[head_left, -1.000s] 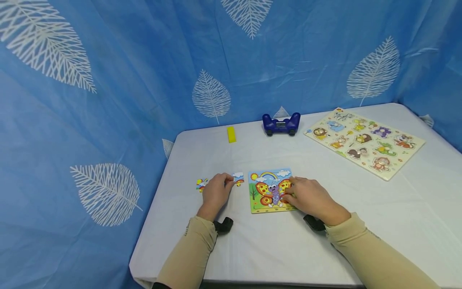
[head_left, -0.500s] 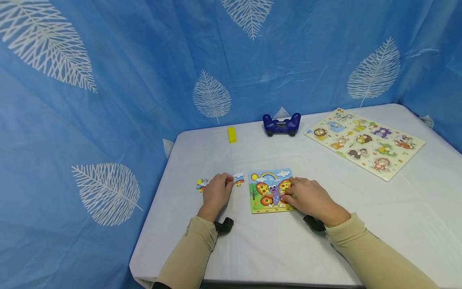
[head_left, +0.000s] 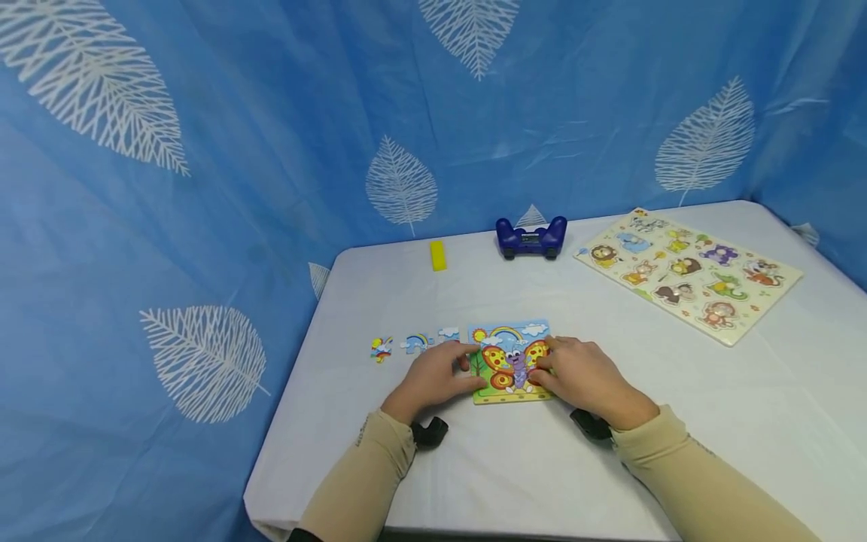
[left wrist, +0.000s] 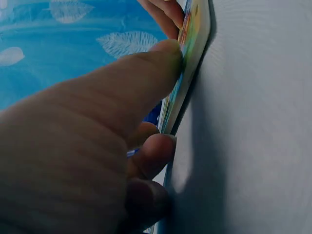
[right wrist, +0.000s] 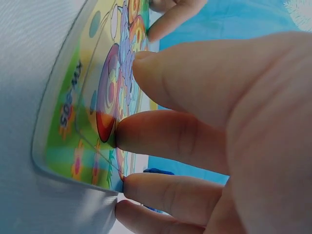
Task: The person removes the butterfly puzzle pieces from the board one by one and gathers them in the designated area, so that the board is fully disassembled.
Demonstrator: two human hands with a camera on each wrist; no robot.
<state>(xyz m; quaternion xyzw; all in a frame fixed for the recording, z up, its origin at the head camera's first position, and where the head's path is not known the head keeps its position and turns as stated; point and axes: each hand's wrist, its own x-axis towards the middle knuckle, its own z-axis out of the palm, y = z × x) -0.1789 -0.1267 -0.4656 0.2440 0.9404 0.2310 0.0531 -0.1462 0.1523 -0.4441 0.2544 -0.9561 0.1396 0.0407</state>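
A butterfly jigsaw puzzle board (head_left: 509, 361) lies flat on the table in the head view. My left hand (head_left: 436, 379) is at its left edge, thumb and index finger spread apart and touching the picture; in the left wrist view, other fingertips (left wrist: 161, 146) bend at the board's edge. At the right side, my right hand (head_left: 588, 376) rests its fingertips on the picture, and the right wrist view shows the thumb (right wrist: 161, 73) on the printed surface. Loose puzzle pieces lie left of the board: a yellow and red one (head_left: 381, 349), a rainbow one (head_left: 416, 343) and a cloud one (head_left: 448, 333), partly hidden.
Toward the back of the white table (head_left: 325, 421) are a yellow block (head_left: 438, 256) and a dark blue game controller (head_left: 531, 239). An animal puzzle board (head_left: 687, 275) lies at the back right. Blue leaf-patterned cloth (head_left: 291, 113) hangs behind.
My left hand has moved right from the loose pieces to the board's left edge, uncovering the rainbow piece. The right hand stays on the board.
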